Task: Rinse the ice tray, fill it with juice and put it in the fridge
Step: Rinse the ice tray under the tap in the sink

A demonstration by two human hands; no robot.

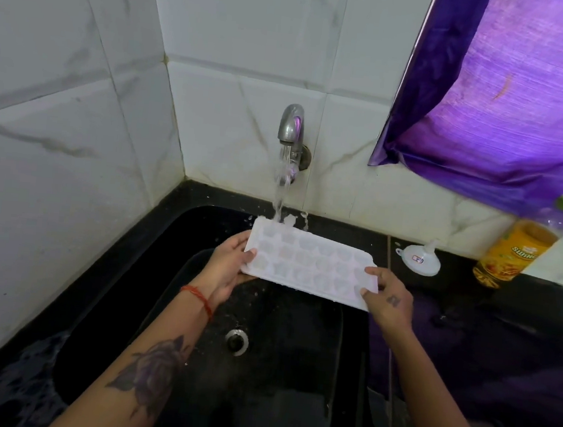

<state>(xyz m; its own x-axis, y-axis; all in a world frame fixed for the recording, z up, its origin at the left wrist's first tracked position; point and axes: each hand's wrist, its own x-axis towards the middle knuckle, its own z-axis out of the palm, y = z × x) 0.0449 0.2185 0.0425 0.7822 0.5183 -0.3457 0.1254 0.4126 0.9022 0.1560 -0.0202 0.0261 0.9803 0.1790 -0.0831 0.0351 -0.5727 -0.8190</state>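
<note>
Over the black sink [169,292], you grip the ice tray [309,262] with left hand [230,263] and right hand [389,301] pinching its short ends, long axis across, far-left corner under the tap stream [281,185].

A white funnel [419,260] lies on the black counter [522,305] under a purple curtain [511,97].

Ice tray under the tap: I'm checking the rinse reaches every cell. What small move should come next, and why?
Probably slide the white plastic ice tray leftward under the stream, since water from the steel tap strikes only its far left corner. The left hand and right hand each grip an end.
</note>
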